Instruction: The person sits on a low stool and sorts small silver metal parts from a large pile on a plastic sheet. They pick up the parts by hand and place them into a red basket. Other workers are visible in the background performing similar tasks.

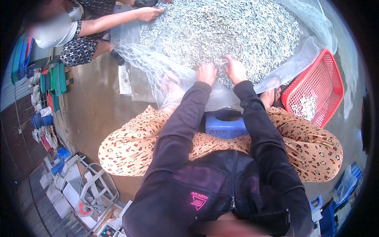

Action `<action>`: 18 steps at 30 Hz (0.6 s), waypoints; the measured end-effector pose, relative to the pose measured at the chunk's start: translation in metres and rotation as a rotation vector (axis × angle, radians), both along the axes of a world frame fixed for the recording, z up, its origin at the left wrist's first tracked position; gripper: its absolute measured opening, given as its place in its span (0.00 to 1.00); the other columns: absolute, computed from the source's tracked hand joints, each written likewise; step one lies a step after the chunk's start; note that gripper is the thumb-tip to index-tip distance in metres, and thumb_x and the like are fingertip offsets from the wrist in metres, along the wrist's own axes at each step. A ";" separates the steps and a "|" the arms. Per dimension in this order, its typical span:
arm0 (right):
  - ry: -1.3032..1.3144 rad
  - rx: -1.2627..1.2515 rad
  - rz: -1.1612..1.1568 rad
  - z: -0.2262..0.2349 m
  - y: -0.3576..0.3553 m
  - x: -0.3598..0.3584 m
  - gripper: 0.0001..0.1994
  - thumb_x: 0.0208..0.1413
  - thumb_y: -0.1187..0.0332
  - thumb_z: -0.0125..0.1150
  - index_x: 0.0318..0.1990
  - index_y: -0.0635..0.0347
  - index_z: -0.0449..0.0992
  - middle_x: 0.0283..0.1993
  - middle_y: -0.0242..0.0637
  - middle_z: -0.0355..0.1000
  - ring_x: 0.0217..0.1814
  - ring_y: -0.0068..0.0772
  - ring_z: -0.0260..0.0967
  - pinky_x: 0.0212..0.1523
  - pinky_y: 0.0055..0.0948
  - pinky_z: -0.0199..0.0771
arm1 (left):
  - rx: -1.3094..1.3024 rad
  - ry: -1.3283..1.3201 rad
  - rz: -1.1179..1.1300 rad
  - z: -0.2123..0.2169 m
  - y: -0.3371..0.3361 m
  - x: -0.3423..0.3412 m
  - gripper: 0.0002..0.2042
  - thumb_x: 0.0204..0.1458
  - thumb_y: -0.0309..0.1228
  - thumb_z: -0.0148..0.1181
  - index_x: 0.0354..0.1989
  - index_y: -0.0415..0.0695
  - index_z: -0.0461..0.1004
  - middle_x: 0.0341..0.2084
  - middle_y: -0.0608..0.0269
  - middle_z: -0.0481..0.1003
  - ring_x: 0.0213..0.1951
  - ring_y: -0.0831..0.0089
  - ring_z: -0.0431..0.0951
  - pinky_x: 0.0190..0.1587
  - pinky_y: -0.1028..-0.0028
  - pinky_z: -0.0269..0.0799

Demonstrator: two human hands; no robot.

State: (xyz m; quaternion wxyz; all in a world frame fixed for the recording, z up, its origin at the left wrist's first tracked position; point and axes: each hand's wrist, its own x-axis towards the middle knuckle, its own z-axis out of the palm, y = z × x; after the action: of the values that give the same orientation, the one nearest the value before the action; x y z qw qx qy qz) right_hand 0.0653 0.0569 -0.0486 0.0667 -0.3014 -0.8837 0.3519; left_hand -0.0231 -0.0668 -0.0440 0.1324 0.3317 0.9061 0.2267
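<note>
A wide pile of small, slender silvery-white pieces that look like small fish (221, 29) lies spread on a pale mesh net (158, 63). Both my hands work at its near edge, close beside each other. My left hand (207, 74) has its fingers curled down at the pile; its fingertips are partly hidden and what they hold is too small to make out. To its right, my right hand (235, 70) touches the pile with thumb and forefinger apart. The net's near edge runs under my wrists.
A red perforated basket (331, 89) with a small heap of the same pieces stands on the right. A blue plastic stool (226, 125) is between my legs. At the upper left, another person's hand (149, 14) reaches to the pile. Crates (58, 79) and a metal-framed cart (98, 189) line the left.
</note>
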 end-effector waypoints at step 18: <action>0.376 -1.503 -0.136 0.069 0.049 0.011 0.13 0.54 0.71 0.58 0.46 0.63 0.73 0.35 0.35 0.73 0.28 0.14 0.67 0.26 0.11 0.66 | 0.963 -1.634 0.020 0.088 0.016 -0.057 0.13 0.57 0.39 0.50 0.30 0.41 0.69 0.22 0.69 0.63 0.22 0.83 0.60 0.17 0.85 0.49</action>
State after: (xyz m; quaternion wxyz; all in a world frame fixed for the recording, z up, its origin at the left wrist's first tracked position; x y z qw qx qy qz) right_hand 0.0768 0.1063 0.0208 0.0144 -0.2546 -0.3613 0.8969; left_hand -0.0799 -0.0510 0.0443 0.5729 0.0816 0.3449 0.7391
